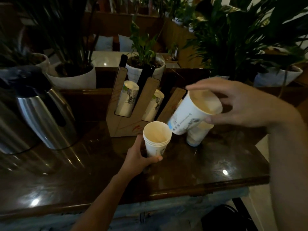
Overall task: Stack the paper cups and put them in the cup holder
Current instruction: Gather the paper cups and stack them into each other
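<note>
My left hand (138, 155) grips a stack of white paper cups (156, 139), upright just above the dark wooden table. My right hand (238, 104) holds a single paper cup (191, 114) by its rim, tilted, its base next to the stack's rim. Below that cup another paper cup (198, 134) stands on the table, partly hidden. The wooden cup holder (126, 120) stands behind, with slanted slots. A stack of cups (127, 97) leans in the left slot and a second stack (153, 105) in the middle slot.
A steel thermos jug (41, 114) stands on the left of the table (100, 164). White plant pots (73, 77) with tall leafy plants line the back edge. The table's front edge runs close to my body, and its right end drops off near my right forearm.
</note>
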